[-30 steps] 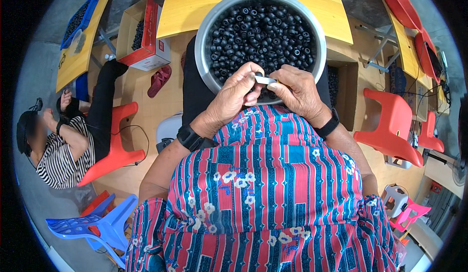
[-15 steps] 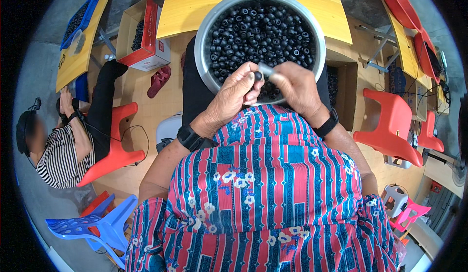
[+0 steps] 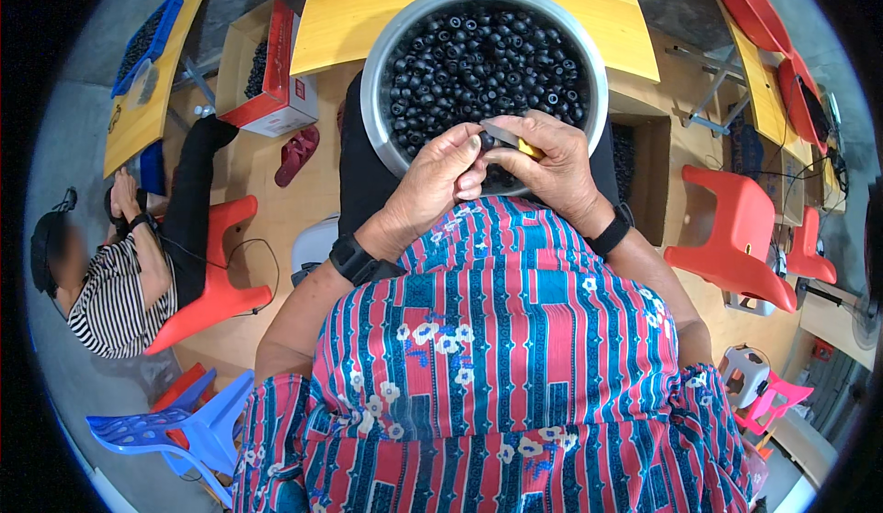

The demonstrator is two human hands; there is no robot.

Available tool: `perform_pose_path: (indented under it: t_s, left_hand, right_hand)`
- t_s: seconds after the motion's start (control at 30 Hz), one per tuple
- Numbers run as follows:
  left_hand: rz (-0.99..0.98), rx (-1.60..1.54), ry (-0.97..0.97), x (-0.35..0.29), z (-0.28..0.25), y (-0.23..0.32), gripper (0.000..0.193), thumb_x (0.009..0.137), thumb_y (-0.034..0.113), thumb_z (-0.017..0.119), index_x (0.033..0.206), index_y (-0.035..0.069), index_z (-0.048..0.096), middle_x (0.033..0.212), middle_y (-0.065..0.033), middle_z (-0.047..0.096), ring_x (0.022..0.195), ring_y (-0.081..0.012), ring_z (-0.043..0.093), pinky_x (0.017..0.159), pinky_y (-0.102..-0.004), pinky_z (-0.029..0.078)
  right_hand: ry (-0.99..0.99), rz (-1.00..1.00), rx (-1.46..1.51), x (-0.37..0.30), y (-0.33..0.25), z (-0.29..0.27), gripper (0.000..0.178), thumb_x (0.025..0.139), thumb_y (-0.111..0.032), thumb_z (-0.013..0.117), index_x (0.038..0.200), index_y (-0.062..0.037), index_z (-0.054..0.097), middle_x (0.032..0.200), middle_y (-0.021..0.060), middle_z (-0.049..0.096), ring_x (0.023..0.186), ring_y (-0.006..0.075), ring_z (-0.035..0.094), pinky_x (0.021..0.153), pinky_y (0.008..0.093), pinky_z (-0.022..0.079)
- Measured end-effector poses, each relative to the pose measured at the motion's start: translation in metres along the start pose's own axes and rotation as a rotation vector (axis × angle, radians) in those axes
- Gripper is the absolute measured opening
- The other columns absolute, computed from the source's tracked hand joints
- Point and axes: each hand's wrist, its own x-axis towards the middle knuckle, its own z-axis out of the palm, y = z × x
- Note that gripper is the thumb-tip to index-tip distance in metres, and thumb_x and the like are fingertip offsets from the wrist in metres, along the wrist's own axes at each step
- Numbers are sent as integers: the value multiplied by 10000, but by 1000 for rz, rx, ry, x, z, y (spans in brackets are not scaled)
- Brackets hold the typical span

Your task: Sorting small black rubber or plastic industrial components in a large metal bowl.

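A yellow wooden counter [image 3: 368, 16] sits in front of the person. A big round silver metal bowl [image 3: 379, 53] rests at its near edge, just above the person's lap. The bowl is full almost to the top with small round black fruits [image 3: 478, 62]. They are shiny and dark, and many have a little hole in the middle.

Both hands meet over the near side of the bowl. The left hand [image 3: 432, 182] is curled, with its fingers pressed together in a grip on something small and dark; the thing itself is too hidden to tell. The right hand [image 3: 552, 168] is closed around a small tool with a yellow handle [image 3: 526, 148] and a thin grey metal tip that points at the left fingers. Each wrist has a black band.

To the left, another person in a striped shirt [image 3: 110, 292] sits on a red plastic chair [image 3: 216, 283].
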Motion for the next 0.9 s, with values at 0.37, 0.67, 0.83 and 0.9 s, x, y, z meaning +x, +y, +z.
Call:
perform_pose_path:
  t_s: [0.37, 0.67, 0.83, 0.9]
  left_hand:
    - [-33, -59, -65, 3, -11, -5, 258, 1039, 256, 479, 1217, 77, 531, 836, 35, 477, 642, -22, 392, 585, -177, 356]
    - [-69, -111, -67, 6, -15, -8, 231, 1040, 259, 474, 1176, 88, 547, 812, 53, 472, 629, -15, 407, 564, -177, 357]
    - [-79, -197, -37, 6, -13, -7, 214, 1029, 258, 500, 1161, 100, 559, 817, 52, 475, 625, -21, 410, 562, -176, 360]
    - [38, -206, -56, 2, -10, -1, 201, 1025, 257, 510, 1140, 102, 562, 860, 33, 487, 635, -28, 411, 568, -176, 364]
  right_hand:
    - [14, -186, -170, 1, -2, -2, 357, 723, -34, 792, 1071, -85, 732, 690, 40, 585, 605, 138, 561, 531, 268, 440]
    - [46, -236, -247, 0, -2, -1, 358, 676, -35, 750, 1017, -144, 729, 684, 67, 555, 608, 247, 589, 552, 354, 474]
    - [33, -257, -231, -2, -6, -4, 252, 683, -46, 744, 922, -122, 719, 672, 70, 556, 610, 250, 595, 553, 357, 474]
    - [26, -264, -227, -4, -5, -6, 208, 688, -61, 747, 886, -115, 711, 667, 72, 555, 611, 251, 598, 553, 358, 474]
